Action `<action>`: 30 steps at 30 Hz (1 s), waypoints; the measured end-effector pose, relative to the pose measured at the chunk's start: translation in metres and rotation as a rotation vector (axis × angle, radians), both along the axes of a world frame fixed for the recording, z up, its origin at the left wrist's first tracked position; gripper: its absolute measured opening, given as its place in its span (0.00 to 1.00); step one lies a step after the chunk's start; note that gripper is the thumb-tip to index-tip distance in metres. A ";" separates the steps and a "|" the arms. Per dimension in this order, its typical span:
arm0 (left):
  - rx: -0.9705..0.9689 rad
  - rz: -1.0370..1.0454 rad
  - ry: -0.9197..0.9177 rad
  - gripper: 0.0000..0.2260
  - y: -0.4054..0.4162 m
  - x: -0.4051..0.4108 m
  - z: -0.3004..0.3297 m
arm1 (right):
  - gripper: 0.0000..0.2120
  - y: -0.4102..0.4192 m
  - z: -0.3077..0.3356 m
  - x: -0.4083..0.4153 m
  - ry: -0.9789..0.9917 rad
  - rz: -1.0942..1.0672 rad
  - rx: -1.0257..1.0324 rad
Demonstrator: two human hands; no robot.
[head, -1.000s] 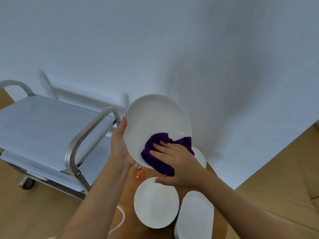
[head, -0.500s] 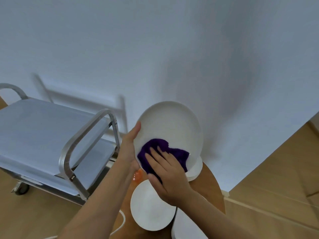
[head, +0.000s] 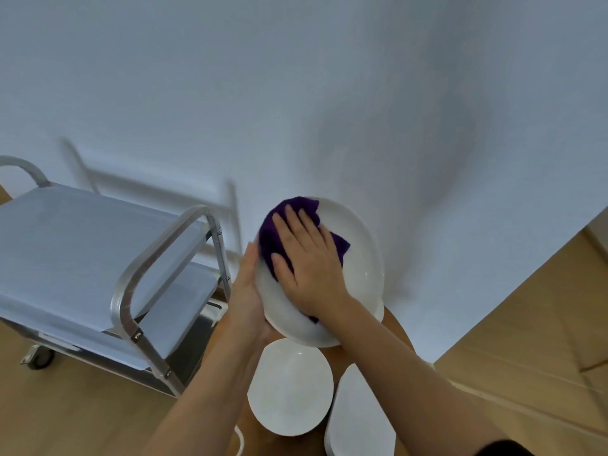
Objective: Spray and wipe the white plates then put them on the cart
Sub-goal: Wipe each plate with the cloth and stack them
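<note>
My left hand (head: 248,291) grips the left rim of a round white plate (head: 358,274), holding it tilted above the wooden table. My right hand (head: 306,261) lies flat with straight fingers on a purple cloth (head: 273,232), pressing it against the upper left of the plate's face. Below the held plate another round white plate (head: 289,390) lies on the table, and a white oblong plate (head: 358,419) lies to its right. A further white plate edge (head: 380,312) shows under the held plate. The spray bottle is hidden.
A steel cart (head: 82,245) with two flat shelves and a tubular handle (head: 158,255) stands at the left on the wooden floor, one wheel (head: 41,357) showing. A white wall fills the background. The small round wooden table (head: 398,330) sits under my arms.
My right hand has slid the purple cloth from the lower part of the plate up to its upper left. The plate sits slightly lower and to the right in view.
</note>
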State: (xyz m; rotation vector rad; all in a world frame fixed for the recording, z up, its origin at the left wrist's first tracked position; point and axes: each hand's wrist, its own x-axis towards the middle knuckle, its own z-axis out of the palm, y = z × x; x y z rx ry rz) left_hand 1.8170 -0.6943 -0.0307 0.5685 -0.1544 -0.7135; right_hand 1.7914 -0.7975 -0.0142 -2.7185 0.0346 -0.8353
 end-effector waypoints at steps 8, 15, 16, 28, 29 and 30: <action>0.216 0.236 0.054 0.22 0.010 0.006 0.005 | 0.26 -0.033 -0.015 -0.017 0.192 -0.275 -0.009; 0.404 0.245 0.210 0.30 -0.009 0.002 0.011 | 0.33 0.022 -0.037 -0.058 0.220 -0.062 0.409; 0.448 0.256 0.261 0.30 -0.010 0.002 0.011 | 0.32 0.023 -0.036 -0.059 0.220 -0.004 0.446; 0.718 0.147 -0.106 0.22 -0.009 0.028 0.026 | 0.14 -0.006 -0.001 -0.064 0.142 0.027 0.758; 0.800 0.153 -0.210 0.25 -0.006 0.030 0.027 | 0.16 -0.013 0.005 -0.065 0.132 0.030 0.976; 0.888 0.207 -0.313 0.26 -0.005 0.033 0.026 | 0.18 -0.020 0.009 -0.066 0.113 0.065 1.168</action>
